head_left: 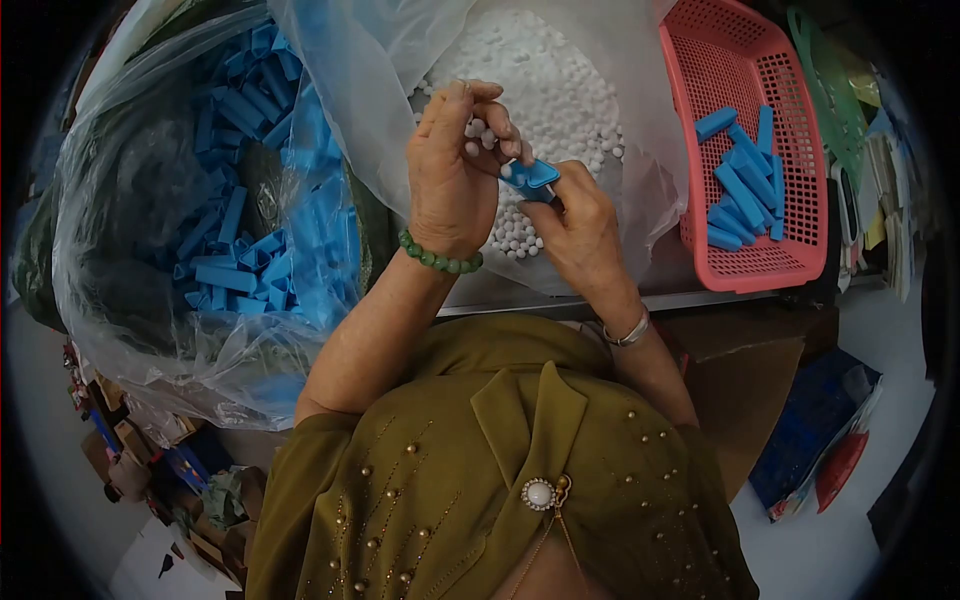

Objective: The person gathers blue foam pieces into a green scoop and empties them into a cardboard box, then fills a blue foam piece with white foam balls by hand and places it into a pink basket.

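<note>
My left hand (452,170) is cupped around several small white balls (480,133), its fingers curled. Its fingertips meet the open end of a blue triangular tube (530,180), where one white ball sits at the rim. Gripping that tube from the side is my right hand (583,222), thumb and fingers closed on it. Beneath both hands spreads a heap of white balls (545,80) on clear plastic sheeting (650,150). How many balls are inside the tube is hidden.
To the left, a large clear plastic bag (110,230) holds many blue tubes (235,275). A pink basket (690,90) with several blue tubes (745,185) stands at the right. A cardboard box (745,380) sits below the table edge, and clutter lies on the floor at lower left.
</note>
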`<action>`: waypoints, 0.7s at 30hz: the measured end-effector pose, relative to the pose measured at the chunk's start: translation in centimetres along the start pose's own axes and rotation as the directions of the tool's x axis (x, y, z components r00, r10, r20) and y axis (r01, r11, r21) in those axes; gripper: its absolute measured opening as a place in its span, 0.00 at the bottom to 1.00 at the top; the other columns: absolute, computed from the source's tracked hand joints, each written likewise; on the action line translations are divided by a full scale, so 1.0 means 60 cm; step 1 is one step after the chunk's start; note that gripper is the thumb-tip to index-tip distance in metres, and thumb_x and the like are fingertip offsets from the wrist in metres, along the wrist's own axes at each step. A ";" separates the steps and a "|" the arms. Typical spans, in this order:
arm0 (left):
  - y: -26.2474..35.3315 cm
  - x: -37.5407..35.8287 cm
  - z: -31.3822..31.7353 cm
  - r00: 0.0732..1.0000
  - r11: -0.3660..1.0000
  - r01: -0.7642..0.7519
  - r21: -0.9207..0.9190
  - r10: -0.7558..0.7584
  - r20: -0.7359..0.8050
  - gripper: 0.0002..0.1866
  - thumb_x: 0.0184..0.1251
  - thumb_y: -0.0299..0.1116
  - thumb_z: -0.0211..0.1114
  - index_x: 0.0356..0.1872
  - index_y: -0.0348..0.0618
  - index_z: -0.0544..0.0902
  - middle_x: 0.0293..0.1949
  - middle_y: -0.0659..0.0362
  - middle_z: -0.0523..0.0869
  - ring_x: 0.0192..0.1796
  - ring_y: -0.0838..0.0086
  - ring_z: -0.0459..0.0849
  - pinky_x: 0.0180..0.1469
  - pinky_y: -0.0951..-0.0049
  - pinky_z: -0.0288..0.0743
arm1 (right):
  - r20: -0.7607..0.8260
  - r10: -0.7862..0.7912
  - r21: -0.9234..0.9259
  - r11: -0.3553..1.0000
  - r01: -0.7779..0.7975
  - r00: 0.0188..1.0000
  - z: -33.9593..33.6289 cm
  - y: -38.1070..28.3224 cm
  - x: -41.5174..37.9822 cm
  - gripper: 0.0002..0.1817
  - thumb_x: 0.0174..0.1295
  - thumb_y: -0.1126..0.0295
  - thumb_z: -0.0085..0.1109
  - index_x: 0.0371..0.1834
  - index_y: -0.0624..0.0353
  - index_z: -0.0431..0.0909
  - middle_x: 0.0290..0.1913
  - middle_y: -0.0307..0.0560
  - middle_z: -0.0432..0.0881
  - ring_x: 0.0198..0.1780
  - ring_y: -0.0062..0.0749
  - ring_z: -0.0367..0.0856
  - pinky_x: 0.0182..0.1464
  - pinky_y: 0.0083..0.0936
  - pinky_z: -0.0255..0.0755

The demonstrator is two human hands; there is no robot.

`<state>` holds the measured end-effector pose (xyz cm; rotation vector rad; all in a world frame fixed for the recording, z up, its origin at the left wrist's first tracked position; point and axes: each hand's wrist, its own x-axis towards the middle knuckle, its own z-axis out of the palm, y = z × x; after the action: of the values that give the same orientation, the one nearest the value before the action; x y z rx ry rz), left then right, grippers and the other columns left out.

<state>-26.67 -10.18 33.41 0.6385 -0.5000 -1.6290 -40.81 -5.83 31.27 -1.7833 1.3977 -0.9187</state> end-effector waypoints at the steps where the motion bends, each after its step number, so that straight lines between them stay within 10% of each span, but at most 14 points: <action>1: 0.000 0.000 0.000 1.000 1.000 0.001 0.000 -0.001 -0.001 0.15 0.74 0.43 0.50 0.42 0.42 0.77 0.27 0.62 0.75 0.30 0.74 0.72 0.40 0.67 0.70 | -0.025 0.001 0.016 1.000 -0.001 1.000 0.001 0.001 0.000 0.12 0.51 0.78 0.61 0.40 0.65 0.75 0.36 0.50 0.74 0.31 0.42 0.74 0.33 0.33 0.69; 5: 0.000 0.002 -0.005 0.998 0.995 0.058 -0.077 -0.059 -0.008 0.15 0.74 0.43 0.51 0.43 0.40 0.76 0.28 0.61 0.76 0.33 0.73 0.73 0.39 0.68 0.70 | -0.024 0.025 0.174 0.985 -0.021 0.999 -0.003 0.002 0.000 0.11 0.53 0.80 0.63 0.40 0.65 0.77 0.35 0.43 0.75 0.30 0.24 0.72 0.31 0.22 0.66; 16: -0.010 0.002 -0.011 0.992 0.989 0.126 -0.083 -0.126 0.003 0.18 0.73 0.43 0.51 0.47 0.36 0.76 0.37 0.56 0.78 0.44 0.68 0.77 0.52 0.63 0.72 | -0.024 0.072 0.302 0.951 -0.062 0.997 -0.016 0.008 -0.011 0.11 0.56 0.83 0.61 0.43 0.65 0.79 0.40 0.39 0.77 0.35 0.15 0.74 0.34 0.14 0.68; 21: -0.010 -0.001 -0.033 0.993 0.899 -0.037 0.436 -0.015 0.114 0.16 0.67 0.34 0.58 0.50 0.34 0.78 0.50 0.55 0.80 0.54 0.72 0.77 0.60 0.71 0.65 | -0.045 0.090 0.355 0.932 -0.068 0.995 -0.020 0.012 -0.013 0.11 0.54 0.79 0.63 0.41 0.63 0.76 0.37 0.43 0.76 0.29 0.22 0.75 0.30 0.21 0.68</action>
<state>-25.82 -9.99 31.57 0.8736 -0.9718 -1.5568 -42.31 -5.27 31.18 -1.4307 1.2385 -1.1101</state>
